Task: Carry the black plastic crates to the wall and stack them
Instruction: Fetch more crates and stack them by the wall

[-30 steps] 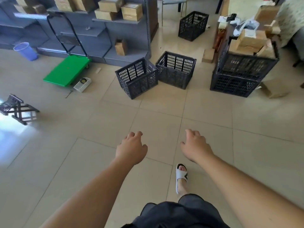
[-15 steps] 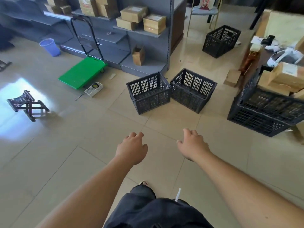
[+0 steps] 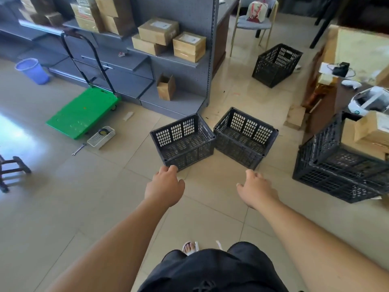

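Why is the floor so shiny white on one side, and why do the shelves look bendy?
Head view: bright light glares off the glossy floor tiles at the left edge, washing them out. Head view: the wide-angle lens bows straight lines, so the grey shelving leans near the edges. Head view: the two nearest black crates look fairly sharp.

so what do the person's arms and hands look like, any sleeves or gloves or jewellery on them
Both forearms are bare as far as the frame shows: no sleeves reach into view. The left hand and right hand wear no gloves, and no watch, bracelet or ring shows on the sides facing the camera. Lower down, dark shorts and a white sandal are visible.
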`<state>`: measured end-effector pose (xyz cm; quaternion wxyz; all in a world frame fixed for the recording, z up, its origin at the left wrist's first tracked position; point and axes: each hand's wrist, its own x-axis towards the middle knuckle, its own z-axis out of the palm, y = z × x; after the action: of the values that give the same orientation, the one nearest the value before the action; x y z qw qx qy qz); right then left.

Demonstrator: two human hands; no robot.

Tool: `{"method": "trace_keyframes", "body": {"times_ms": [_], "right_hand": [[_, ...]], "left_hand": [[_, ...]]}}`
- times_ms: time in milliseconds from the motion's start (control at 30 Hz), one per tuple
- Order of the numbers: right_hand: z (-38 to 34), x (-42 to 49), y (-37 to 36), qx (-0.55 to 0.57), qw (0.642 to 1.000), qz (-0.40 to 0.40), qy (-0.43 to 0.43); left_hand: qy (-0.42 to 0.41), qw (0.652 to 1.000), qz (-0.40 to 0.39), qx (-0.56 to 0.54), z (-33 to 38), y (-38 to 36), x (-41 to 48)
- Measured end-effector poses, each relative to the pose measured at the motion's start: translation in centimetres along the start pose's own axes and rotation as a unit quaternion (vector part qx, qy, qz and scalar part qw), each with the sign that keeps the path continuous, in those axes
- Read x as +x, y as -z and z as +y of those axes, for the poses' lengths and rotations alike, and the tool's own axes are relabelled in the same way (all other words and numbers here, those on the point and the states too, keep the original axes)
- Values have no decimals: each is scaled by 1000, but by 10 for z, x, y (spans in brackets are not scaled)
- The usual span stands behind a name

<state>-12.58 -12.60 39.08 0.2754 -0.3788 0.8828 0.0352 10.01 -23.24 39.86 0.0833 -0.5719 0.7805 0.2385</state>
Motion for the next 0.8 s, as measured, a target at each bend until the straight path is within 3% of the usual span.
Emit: {"method": "trace_keyframes", "body": {"times_ms": [300, 600, 800], "right_hand": [[-48, 157, 53, -4, 1000, -17, -3], [-99, 335, 119, -60, 994, -67, 65], [-146, 413, 134, -101, 984, -100, 110]], "left_hand": [[20, 999, -19, 21, 26, 39, 155], [100, 994, -28, 23, 75, 63, 289], [164, 985, -61, -8, 68, 62, 346]]}}
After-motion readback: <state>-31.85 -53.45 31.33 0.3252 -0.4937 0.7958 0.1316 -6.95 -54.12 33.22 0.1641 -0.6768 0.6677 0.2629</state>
